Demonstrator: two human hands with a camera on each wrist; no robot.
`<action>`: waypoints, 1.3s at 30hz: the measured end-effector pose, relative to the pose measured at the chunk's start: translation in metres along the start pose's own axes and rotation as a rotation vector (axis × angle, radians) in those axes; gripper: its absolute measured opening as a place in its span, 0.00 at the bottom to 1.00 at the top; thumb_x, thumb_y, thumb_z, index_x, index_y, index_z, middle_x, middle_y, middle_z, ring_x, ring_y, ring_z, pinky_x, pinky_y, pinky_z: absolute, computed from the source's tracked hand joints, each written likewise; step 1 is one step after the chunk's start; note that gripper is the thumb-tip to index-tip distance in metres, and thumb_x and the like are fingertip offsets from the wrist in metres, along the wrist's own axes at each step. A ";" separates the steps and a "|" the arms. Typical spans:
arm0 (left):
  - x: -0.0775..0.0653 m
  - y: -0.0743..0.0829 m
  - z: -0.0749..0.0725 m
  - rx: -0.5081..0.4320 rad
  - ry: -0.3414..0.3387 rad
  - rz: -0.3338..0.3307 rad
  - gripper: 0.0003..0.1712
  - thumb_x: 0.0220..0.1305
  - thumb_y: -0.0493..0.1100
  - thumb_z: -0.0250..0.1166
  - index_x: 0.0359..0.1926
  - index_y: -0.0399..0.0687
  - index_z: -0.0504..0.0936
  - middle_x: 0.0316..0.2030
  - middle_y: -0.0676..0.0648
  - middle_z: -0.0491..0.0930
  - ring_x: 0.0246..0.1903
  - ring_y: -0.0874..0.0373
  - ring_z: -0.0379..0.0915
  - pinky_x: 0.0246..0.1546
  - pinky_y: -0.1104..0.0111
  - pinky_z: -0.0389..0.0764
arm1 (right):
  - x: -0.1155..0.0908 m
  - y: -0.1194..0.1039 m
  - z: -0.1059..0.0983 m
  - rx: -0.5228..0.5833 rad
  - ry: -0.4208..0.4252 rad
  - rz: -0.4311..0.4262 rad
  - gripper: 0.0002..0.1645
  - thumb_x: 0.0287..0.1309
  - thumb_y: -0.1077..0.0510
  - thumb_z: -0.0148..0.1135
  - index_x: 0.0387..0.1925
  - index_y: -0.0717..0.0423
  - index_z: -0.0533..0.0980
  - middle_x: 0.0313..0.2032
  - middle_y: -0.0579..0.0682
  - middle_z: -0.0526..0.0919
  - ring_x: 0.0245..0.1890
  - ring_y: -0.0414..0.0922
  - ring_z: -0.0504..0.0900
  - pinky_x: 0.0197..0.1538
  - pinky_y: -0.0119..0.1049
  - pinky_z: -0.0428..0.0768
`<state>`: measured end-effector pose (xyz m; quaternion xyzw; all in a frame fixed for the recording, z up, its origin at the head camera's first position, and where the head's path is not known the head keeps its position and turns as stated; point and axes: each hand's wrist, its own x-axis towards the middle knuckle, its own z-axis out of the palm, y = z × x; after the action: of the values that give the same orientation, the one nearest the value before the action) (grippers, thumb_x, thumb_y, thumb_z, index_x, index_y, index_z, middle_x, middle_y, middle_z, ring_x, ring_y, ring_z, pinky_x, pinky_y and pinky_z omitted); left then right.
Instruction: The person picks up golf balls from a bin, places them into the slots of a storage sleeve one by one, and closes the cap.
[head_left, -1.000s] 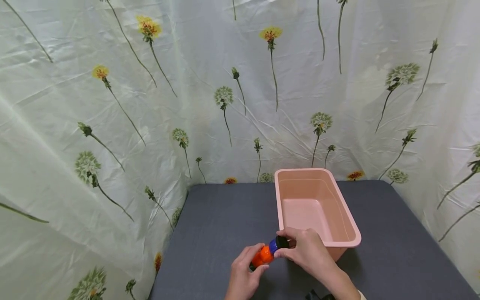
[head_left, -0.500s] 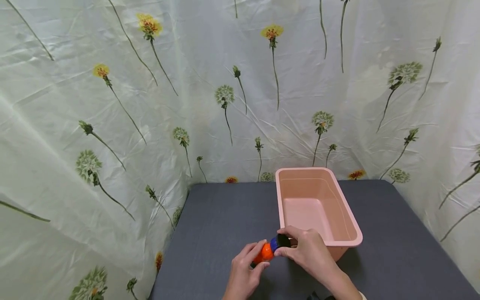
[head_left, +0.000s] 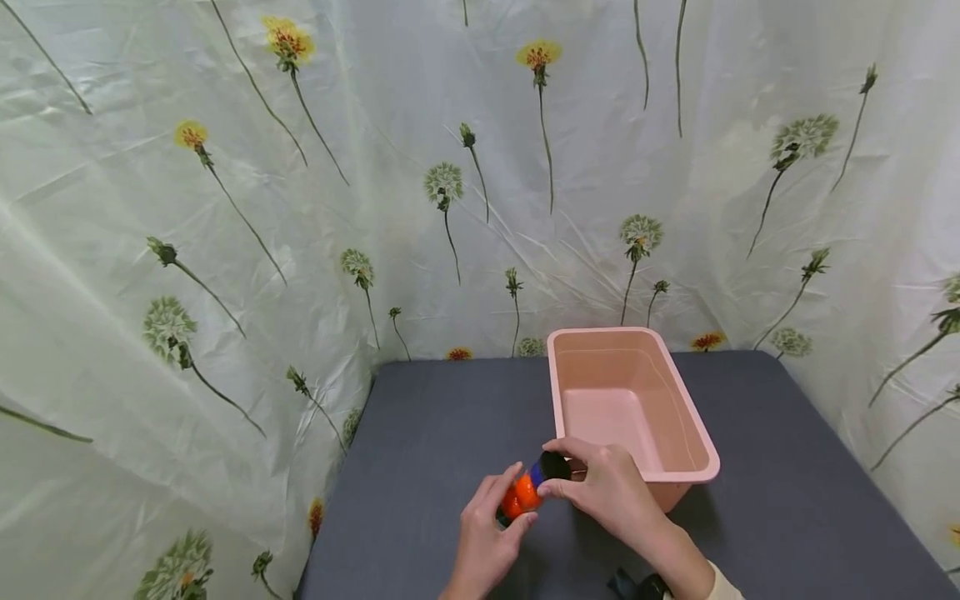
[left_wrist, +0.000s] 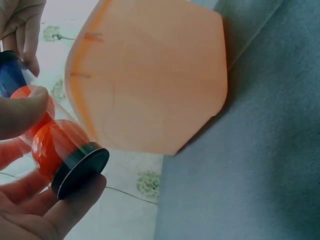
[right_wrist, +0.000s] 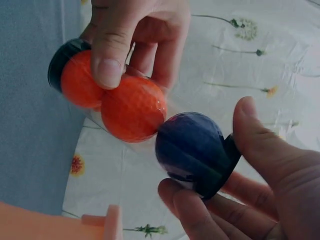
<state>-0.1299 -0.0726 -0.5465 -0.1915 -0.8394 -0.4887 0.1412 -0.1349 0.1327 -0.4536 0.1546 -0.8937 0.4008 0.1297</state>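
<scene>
A clear tube of golf balls [head_left: 528, 493] is held aslant between both hands in the head view, in front of the basin. Two orange balls [right_wrist: 134, 109] and one blue ball [right_wrist: 187, 142] show through its wall in the right wrist view. My left hand [head_left: 483, 533] grips the lower, orange-ball end, thumb on one side and fingers on the other. A dark cap [left_wrist: 82, 170] closes that end, with a fingertip under it. My right hand [head_left: 618, 492] pinches the dark cap [head_left: 557, 467] at the upper, blue-ball end.
A pink basin [head_left: 558, 392] stands on the dark grey table [head_left: 435, 433] just behind the right hand, its inside bare. A black object [head_left: 648, 587] lies by the right forearm, partly hidden. A flowered curtain [head_left: 420, 167] hangs behind and beside the table.
Both hands have shifted slightly up and to the left with the tube, which is tilted more steeply now. The head view has also moved a little. Both hands keep their grip.
</scene>
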 end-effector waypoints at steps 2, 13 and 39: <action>0.003 0.000 -0.002 -0.007 0.003 -0.010 0.36 0.53 0.41 0.79 0.64 0.60 0.78 0.47 0.56 0.77 0.44 0.60 0.78 0.47 0.68 0.82 | 0.003 -0.001 -0.001 0.050 -0.024 -0.031 0.31 0.40 0.43 0.82 0.48 0.47 0.85 0.42 0.41 0.87 0.32 0.35 0.84 0.37 0.28 0.83; 0.014 0.001 -0.005 -0.154 0.047 -0.042 0.30 0.54 0.40 0.78 0.58 0.61 0.80 0.48 0.56 0.78 0.47 0.57 0.78 0.45 0.65 0.83 | 0.007 0.003 -0.017 0.074 -0.045 -0.103 0.35 0.48 0.37 0.75 0.58 0.43 0.81 0.53 0.41 0.84 0.46 0.44 0.86 0.45 0.38 0.84; 0.029 -0.037 -0.005 -0.229 0.176 -0.224 0.28 0.52 0.42 0.80 0.55 0.53 0.82 0.48 0.51 0.84 0.49 0.54 0.81 0.55 0.57 0.79 | -0.017 0.059 -0.078 -0.258 0.084 -0.073 0.31 0.56 0.41 0.73 0.61 0.38 0.78 0.57 0.42 0.82 0.54 0.47 0.82 0.47 0.51 0.81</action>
<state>-0.1725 -0.0882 -0.5595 -0.0680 -0.7788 -0.6085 0.1363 -0.1334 0.2318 -0.4496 0.1521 -0.9253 0.2837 0.2004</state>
